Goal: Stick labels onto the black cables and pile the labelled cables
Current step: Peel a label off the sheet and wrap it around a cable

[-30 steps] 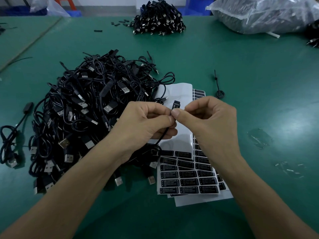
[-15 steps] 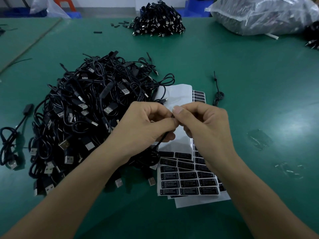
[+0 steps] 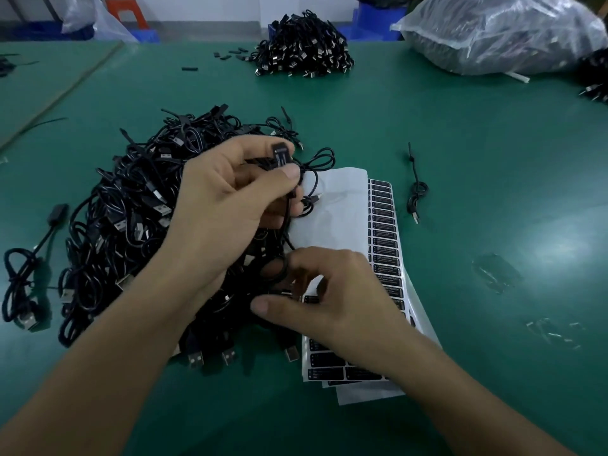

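Green matting covers a wide workbench (image 3: 460,143), seen from above through the worker's own eyes. The left hand (image 3: 227,199) is raised over a large tangled heap of black USB cables (image 3: 125,209), with its thumb and fingers pinched tight on one thin black cable (image 3: 288,213). A small black label (image 3: 280,155) stands upright above the thumb and appears to be already wrapped on that cable. The rest of the cable hangs down toward the right hand (image 3: 339,301).

The right hand sits lower and closer to the body, fingers curled onto a stack of white backing sheets (image 3: 332,209) that carry rows of black labels. Whether it has a label pinched cannot be told. The sheets lie just right of the heap, so the right hand is the nearer one for the next label. The heap sits directly under and to the left of the held cable.

Counted: two hands and one cable held. There are two heaps, the near one and a smaller heap (image 3: 301,44) at the far edge. Two cables lie singly, a loose cable (image 3: 416,189) right of the sheets and another loose cable (image 3: 23,274) at the far left. One clear plastic bag (image 3: 493,31) holds dark contents. The sheets overlap, and at least two show.
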